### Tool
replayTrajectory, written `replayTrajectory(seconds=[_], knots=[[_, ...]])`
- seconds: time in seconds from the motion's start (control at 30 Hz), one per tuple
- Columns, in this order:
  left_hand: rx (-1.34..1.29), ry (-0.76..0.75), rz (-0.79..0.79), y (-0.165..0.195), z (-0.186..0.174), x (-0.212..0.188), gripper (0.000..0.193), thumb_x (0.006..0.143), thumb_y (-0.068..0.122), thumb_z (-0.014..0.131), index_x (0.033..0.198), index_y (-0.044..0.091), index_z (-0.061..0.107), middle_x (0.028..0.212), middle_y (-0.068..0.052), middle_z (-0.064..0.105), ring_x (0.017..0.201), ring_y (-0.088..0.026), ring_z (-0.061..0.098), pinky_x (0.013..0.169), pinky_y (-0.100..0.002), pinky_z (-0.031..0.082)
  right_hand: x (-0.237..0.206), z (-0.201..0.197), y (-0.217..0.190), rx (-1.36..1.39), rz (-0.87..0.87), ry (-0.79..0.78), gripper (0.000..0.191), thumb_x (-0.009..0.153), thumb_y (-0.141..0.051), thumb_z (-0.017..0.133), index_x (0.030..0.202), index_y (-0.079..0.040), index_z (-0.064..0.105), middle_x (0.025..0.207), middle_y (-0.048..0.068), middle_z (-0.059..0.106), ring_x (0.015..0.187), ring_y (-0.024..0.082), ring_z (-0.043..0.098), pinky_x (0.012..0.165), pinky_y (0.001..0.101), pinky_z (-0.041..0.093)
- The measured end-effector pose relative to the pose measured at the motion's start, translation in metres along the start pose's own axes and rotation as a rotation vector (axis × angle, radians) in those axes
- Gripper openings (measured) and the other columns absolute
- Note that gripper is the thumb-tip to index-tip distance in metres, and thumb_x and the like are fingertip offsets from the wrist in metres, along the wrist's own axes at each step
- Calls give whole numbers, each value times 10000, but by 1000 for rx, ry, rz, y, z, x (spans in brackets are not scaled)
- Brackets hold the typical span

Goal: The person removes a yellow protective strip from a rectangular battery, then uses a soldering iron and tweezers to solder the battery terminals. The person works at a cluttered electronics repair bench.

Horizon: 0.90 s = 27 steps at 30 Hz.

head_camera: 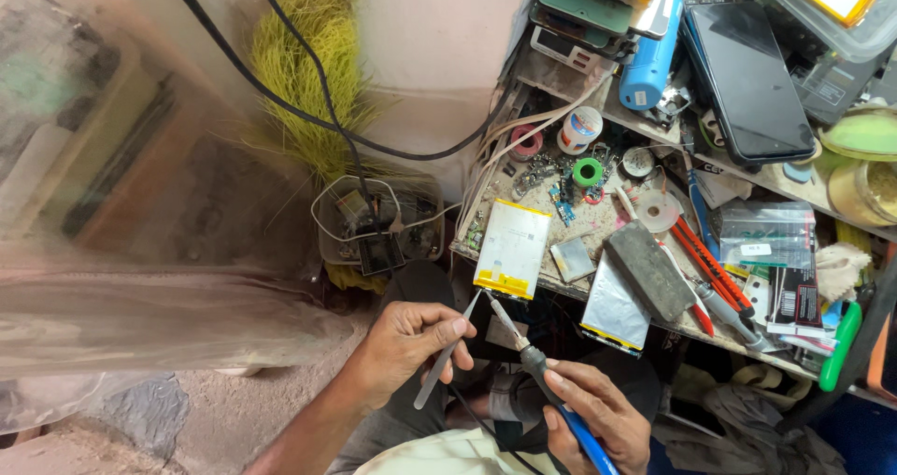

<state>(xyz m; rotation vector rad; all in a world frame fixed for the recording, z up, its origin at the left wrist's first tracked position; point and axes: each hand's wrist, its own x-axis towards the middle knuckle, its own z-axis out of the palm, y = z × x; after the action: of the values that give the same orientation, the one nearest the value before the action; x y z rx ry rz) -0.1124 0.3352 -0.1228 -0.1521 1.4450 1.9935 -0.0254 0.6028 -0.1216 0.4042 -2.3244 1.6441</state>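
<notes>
My left hand pinches a thin grey metal tool like tweezers, its tip pointing up toward the edge of a flat silver battery pack with yellow ends. My right hand grips a soldering iron with a blue handle; its metal tip reaches toward the same lower edge of the battery. The two tips sit close together just below the battery, over the front edge of the cluttered workbench.
The bench holds another silver battery, a dark grey block, red-handled cutters, solder reels, a blue cylinder and a black phone. Black cables run down the wall past a yellow broom.
</notes>
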Motion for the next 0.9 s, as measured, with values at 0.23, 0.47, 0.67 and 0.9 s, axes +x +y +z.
replayTrajectory(seconds=[0.23,0.47,0.67,0.9], knots=[[-26,-4,-10,4,3,0,272,993,216,644,1015,-36,745,729,-92,760,508,-73,635,440,-189,454,12,-9,3,-44,-86,-58,454,740,83,739,1181,-28,727,1195,193,714,1100,272,748,938,323,575],[-60,-6,10,2,4,1,263,989,206,649,1004,-41,739,729,-98,755,503,-78,622,470,-199,473,13,-18,9,-52,-143,-90,403,780,26,746,1179,-18,724,1195,188,717,1104,281,742,952,349,573],[-70,17,-34,3,9,0,259,973,198,647,987,-40,746,709,-108,751,493,-94,624,471,-215,486,11,-60,-20,171,-88,93,328,980,-138,684,1276,-14,619,1252,211,702,1106,287,764,994,405,612],[-68,34,-20,0,11,-2,252,968,191,648,976,-39,752,702,-111,750,482,-97,618,466,-223,490,62,-64,-31,-769,-217,278,312,950,-86,745,1234,-88,613,1215,197,716,1103,343,737,905,414,591]])
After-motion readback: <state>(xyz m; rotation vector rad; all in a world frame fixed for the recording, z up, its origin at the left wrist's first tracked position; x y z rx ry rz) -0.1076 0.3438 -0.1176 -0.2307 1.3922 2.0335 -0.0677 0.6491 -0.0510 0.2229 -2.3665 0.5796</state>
